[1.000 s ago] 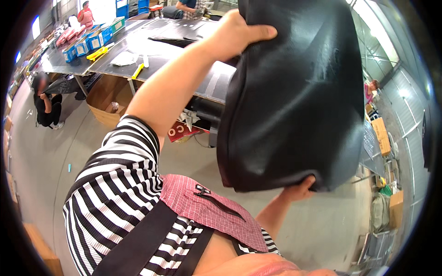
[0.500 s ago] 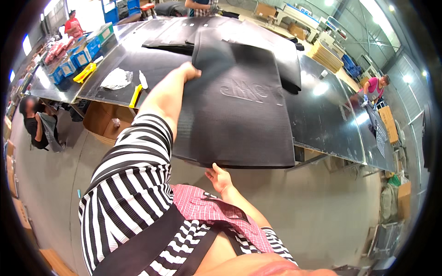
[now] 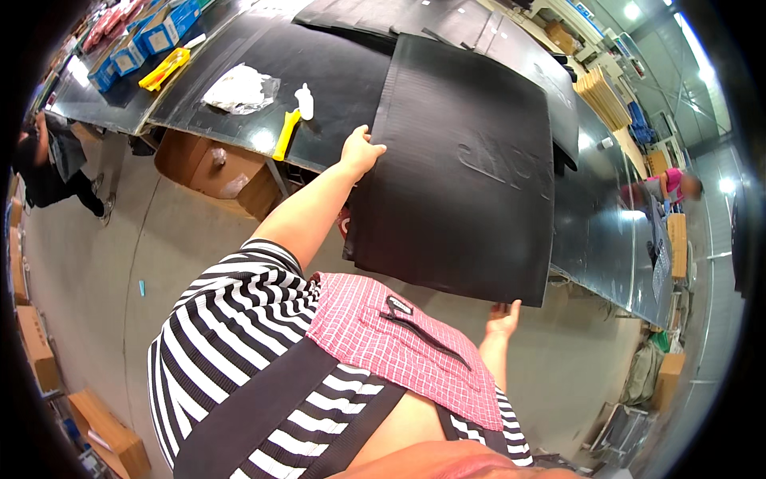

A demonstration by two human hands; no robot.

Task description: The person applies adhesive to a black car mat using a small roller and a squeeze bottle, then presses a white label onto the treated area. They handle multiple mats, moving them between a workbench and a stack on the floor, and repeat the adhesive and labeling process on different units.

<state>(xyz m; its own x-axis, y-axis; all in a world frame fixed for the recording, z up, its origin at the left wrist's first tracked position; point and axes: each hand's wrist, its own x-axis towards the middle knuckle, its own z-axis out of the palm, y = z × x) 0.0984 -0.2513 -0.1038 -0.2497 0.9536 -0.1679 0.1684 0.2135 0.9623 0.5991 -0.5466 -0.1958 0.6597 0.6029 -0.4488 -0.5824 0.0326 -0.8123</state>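
A large black rubber-like mat (image 3: 471, 215) with a raised embossed design lies over the table edge, its near end jutting out toward me. Beside its left edge is my left hand (image 3: 363, 152), fingers apart, with the fingertips just reaching the mat. My right hand (image 3: 502, 321) is at the near right corner, holding the mat's lower edge; some of its fingers are hidden beneath. More black sheets (image 3: 351, 16) lie at the far side, partly under this mat.
On the dark tabletop (image 3: 343, 80) at left are a crumpled white plastic bag (image 3: 239, 88), a white bottle (image 3: 304, 102), a yellow-handled tool (image 3: 286, 136) and a yellow tool (image 3: 164, 70). An open cardboard box (image 3: 215, 172) sits below. Co-workers stand at far left and right (image 3: 678, 185).
The folded-over part of the mat now lies flat, and the mat has turned slightly. My left hand has come back toward its left edge; my right hand has moved right along the near edge.
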